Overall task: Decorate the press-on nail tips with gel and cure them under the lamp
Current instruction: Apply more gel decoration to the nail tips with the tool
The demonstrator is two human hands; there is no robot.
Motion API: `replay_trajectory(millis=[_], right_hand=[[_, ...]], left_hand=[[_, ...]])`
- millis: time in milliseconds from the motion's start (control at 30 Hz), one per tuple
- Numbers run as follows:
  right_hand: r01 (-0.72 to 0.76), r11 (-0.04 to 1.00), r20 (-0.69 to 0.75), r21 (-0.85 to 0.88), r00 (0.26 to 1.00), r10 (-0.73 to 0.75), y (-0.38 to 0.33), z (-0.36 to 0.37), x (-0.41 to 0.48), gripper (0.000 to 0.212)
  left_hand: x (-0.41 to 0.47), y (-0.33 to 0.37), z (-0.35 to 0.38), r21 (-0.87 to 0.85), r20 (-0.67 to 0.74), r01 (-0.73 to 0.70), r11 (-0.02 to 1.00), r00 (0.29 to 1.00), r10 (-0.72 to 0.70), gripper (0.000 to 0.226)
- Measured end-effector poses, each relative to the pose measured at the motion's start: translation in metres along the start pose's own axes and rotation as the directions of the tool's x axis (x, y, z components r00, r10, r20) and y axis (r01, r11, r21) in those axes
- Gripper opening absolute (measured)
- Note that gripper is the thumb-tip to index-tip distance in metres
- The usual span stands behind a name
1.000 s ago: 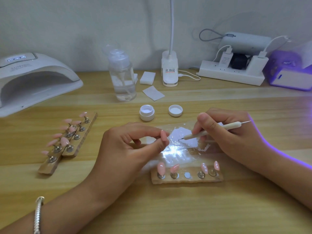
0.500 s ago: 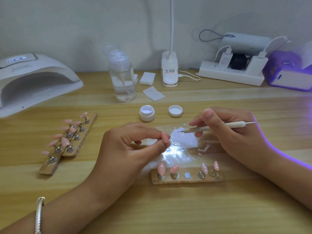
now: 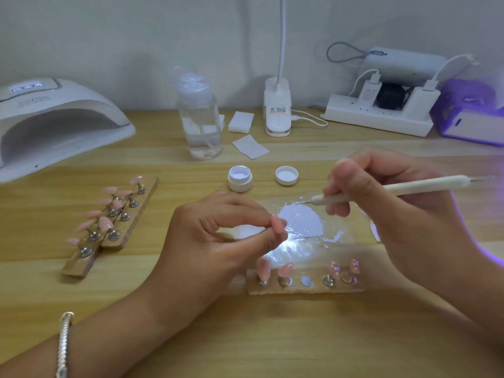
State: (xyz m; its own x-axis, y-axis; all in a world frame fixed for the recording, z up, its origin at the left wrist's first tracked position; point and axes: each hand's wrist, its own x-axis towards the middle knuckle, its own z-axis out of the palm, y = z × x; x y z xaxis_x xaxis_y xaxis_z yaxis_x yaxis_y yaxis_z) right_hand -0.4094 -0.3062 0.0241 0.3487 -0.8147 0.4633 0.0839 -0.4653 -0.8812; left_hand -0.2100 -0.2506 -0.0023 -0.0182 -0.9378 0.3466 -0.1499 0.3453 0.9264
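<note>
Circling the left wrist at the lower edge is a silver bracelet (image 3: 64, 342). Just beyond, a wooden holder strip (image 3: 305, 290) lies on the table (image 3: 245, 336), with four pink tips standing on metal pegs and a flat metal disc in the middle. Above it the left hand (image 3: 218, 241) pinches one pink nail tip (image 3: 277, 223) between thumb and forefinger, over a clear sheet (image 3: 349, 222) smeared with white gel (image 3: 302, 222). The right hand (image 3: 381, 203) grips a white dotting tool (image 3: 395, 188) like a pen. Its metal point is at the far edge of the gel patch, perhaps touching it; blur hides the contact. To the left lie two more holder strips (image 3: 109, 227) carrying pink tips. Farther back stand an open white jar (image 3: 239, 178), its lid (image 3: 286, 175) beside it, and a clear pump bottle (image 3: 200, 118), then a white curing lamp (image 3: 54, 124) at left and a violet-glowing lamp (image 3: 471, 115) at far right.
</note>
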Motion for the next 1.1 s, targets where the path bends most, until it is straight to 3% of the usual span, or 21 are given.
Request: replay_trajectory(millis=[200, 400, 567, 1100], right_hand=[[0.014, 1.000, 0.038, 0.021, 0.999, -0.014, -0.013, 0.016, -0.005, 0.028], [0.001, 1.000, 0.025, 0.022, 1.000, -0.002, -0.014, 0.025, -0.006, 0.042], [0.025, 0.997, 0.031, -0.073, 0.999, -0.023, -0.012, 0.028, -0.008, 0.031], [0.059, 0.990, 0.005, -0.129, 0.998, -0.059, -0.009, 0.029, -0.010, 0.035]], left_hand=[[0.002, 0.000, 0.000, 0.073, 0.027, -0.071, 0.995, 0.997, 0.069, 0.009], [0.003, 0.002, 0.003, 0.052, 0.039, -0.115, 0.992, 0.993, 0.113, 0.008], [0.003, 0.004, 0.004, -0.006, 0.027, -0.113, 0.994, 0.993, 0.113, 0.008], [0.003, 0.005, 0.005, 0.046, 0.021, -0.144, 0.988, 0.989, 0.144, 0.011]])
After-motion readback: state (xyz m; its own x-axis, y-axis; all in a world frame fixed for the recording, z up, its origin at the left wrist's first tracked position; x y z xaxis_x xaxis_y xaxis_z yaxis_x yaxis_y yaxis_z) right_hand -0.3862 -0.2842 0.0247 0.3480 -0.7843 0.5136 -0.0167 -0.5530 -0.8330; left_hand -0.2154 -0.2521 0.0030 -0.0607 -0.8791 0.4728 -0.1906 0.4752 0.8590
